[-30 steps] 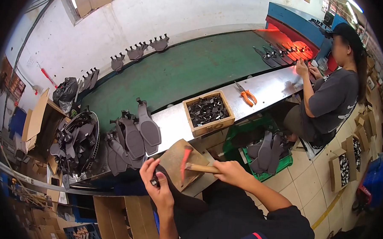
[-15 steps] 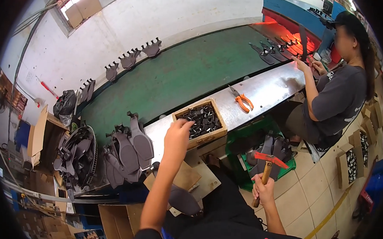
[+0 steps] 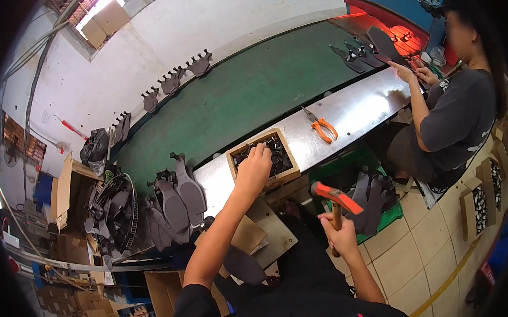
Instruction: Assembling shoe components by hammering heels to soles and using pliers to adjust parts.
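Observation:
My left hand point(image 3: 254, 169) reaches into a wooden box point(image 3: 290, 175) of small black pieces point(image 3: 280, 159). Its fingers are bent down and close together; the tips are hidden, so what they pinch, if anything, does not show. My right hand point(image 3: 342, 237) is closed round the wooden handle of a hammer point(image 3: 337, 198), whose red head points up. Orange-handled pliers point(image 3: 323, 130) lie on the metal ledge beside the box. Several dark grey sole-shaped parts point(image 3: 172, 209) lean together left of the box, and another sole-shaped part point(image 3: 243, 265) lies below my left forearm.
A green belt point(image 3: 228, 106) runs behind the metal ledge point(image 3: 361, 109). More dark parts stand along its far edge. A green crate point(image 3: 388, 216) with grey parts is low on the right. Another person point(image 3: 460, 111) sits at the right, holding a dark part. Cardboard boxes stand at both sides.
My left hand has moved from the box's left rim into the black pieces. The hammer has shifted left and its head has turned. The other person's dark part has tilted leftward.

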Tool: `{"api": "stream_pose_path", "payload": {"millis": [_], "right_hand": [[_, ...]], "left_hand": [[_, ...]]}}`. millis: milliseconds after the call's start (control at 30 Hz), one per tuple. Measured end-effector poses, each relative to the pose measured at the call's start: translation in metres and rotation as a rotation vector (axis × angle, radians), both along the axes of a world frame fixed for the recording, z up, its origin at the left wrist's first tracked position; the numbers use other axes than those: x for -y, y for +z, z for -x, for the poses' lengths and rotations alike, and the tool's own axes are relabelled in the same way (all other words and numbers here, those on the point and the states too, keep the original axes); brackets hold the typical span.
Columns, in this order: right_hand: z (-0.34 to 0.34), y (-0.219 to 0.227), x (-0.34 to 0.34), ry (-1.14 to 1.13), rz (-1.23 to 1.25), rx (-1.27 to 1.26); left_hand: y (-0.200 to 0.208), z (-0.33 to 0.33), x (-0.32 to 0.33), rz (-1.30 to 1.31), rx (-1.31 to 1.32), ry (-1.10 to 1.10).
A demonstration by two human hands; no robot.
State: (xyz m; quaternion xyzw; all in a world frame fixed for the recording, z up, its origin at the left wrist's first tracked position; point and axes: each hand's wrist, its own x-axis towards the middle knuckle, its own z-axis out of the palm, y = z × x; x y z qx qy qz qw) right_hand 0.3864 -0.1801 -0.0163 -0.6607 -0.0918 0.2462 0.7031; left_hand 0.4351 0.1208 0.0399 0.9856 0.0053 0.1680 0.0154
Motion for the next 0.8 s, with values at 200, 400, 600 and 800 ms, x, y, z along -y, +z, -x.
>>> {"api": "stream_pose_path", "payload": {"millis": [200,400,600,800], "right_hand": [[-0.021,0.046,-0.047,-0.018,-0.107,0.043],[-0.013,0.063,-0.055,-0.027,-0.096,0.083],[-0.009,0.076,-0.06,-0.049,-0.06,0.157],[-0.008,0.105,-0.076,-0.025,-0.097,0.228]], "left_hand": [[0.001,0.007,-0.013,-0.063,0.033,-0.135],[0.008,0.001,-0.018,0.112,0.035,-0.14],[0.003,0.011,-0.031,0.458,0.199,-0.092],[0.029,0.055,-0.042,1.531,0.026,0.029]]}}
